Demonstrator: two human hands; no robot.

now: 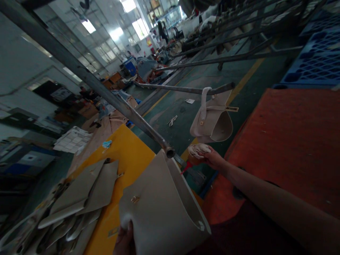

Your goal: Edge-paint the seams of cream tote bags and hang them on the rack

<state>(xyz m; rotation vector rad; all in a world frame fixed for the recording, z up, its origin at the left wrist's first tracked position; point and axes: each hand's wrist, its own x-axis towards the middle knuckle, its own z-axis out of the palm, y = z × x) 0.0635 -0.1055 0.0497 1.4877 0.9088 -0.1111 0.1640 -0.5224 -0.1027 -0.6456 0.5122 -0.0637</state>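
The left hand [124, 238] is gripping the lower edge of a beige, smooth leather-like bag with an open top and a small gold-coloured clasp [163, 209], which is extending up and to the right of that hand. The right hand [212, 158] is closing around a crumpled off-white cloth [199, 150], below a beige handbag [212, 122] that is hanging by its strap from a grey metal bar [183, 88]. Flat beige bag pieces [87, 191] are lying on a yellow board [127, 141], beyond and left of the left hand.
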